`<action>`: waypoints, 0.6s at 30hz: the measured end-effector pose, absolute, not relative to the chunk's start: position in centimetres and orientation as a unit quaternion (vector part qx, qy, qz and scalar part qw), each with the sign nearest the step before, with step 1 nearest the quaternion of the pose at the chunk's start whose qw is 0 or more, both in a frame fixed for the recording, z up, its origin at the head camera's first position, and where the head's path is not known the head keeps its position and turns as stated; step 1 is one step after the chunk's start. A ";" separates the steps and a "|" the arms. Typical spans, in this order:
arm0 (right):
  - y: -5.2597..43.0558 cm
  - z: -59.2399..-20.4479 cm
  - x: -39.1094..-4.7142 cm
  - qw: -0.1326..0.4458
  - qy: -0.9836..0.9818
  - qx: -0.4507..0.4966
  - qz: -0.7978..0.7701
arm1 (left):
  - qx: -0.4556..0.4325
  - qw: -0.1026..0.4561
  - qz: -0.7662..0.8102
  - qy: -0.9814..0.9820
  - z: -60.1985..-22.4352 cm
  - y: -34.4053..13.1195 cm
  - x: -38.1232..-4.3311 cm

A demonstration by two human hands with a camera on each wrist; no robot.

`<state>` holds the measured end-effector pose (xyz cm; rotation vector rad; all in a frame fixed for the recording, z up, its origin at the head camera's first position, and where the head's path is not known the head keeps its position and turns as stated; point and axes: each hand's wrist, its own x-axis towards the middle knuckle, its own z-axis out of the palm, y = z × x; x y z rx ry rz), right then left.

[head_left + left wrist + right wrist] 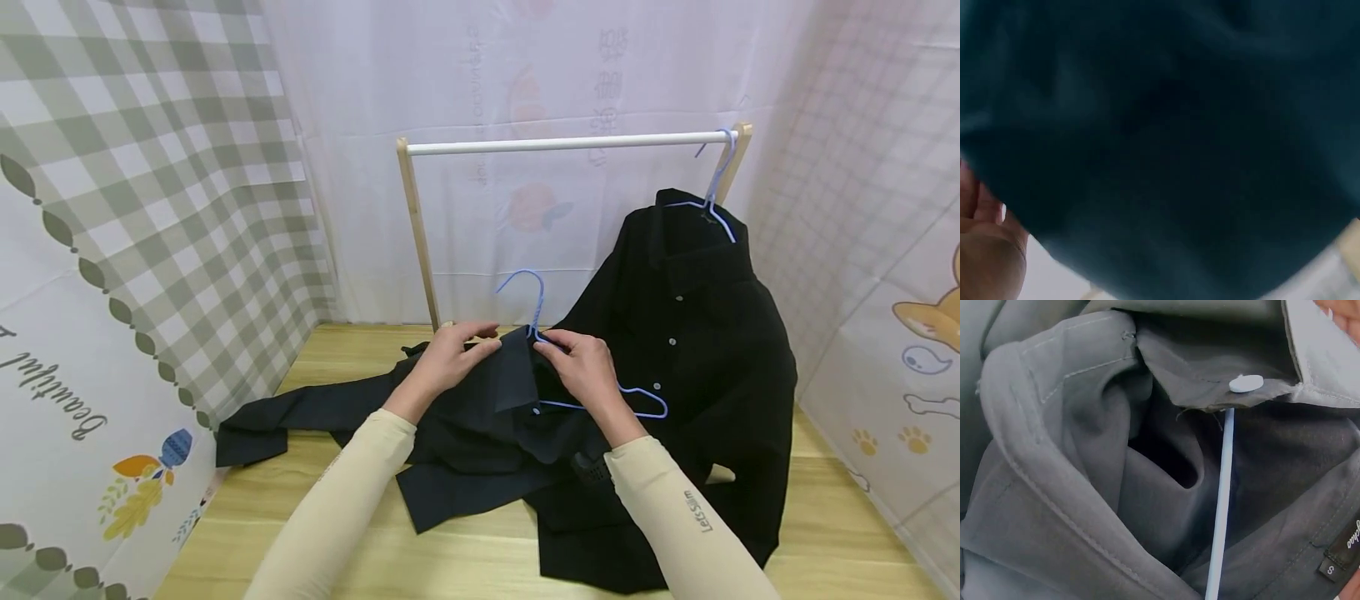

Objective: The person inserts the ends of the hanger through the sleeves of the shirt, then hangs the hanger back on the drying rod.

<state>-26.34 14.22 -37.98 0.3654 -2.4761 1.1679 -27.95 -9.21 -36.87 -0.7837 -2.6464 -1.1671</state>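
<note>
A black shirt (465, 417) lies on the table with its collar (517, 375) raised in the middle. A blue wire hanger (540, 312) is partly inside it, hook up; its right end (652, 404) shows outside. At the hanger's neck, my right hand (588, 371) pinches the wire beside the collar. My left hand (450, 362) is at the collar's left side, fingers and thumb extended with a gap between them. In the right wrist view the hanger's bar (1222, 506) crosses the neck opening, below a white button (1246, 383). Dark cloth (1166, 156) covers most of the left wrist view.
A rack with a white rail (562, 144) and wooden posts stands behind. Another black shirt (705, 333) hangs at its right end on a blue hanger (716, 179), its lower part reaching the wooden table (480, 558). Patterned curtains (187, 167) enclose the table.
</note>
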 end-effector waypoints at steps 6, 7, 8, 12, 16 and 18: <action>13.7 -38.0 -26.3 0.205 -0.883 0.156 0.393 | -0.262 0.062 -0.397 -0.878 -37.8 -7.7 -28.1; 13.6 -38.0 -26.3 0.206 -0.885 0.157 0.388 | -0.258 0.061 -0.397 -0.879 -37.9 -7.7 -28.1; 13.6 -38.1 -26.3 0.205 -0.887 0.157 0.383 | -0.257 0.061 -0.397 -0.879 -38.1 -7.7 -28.1; 13.8 -38.3 -26.2 0.193 -0.903 0.143 0.357 | -0.251 0.066 -0.401 -0.878 -38.4 -7.9 -28.3; 14.6 -38.6 -26.3 0.188 -0.919 0.118 0.325 | -0.215 0.073 -0.409 -0.884 -38.5 -8.8 -28.6; 15.1 -38.9 -26.3 0.192 -0.926 0.109 0.307 | -0.198 0.074 -0.411 -0.887 -38.4 -9.3 -28.7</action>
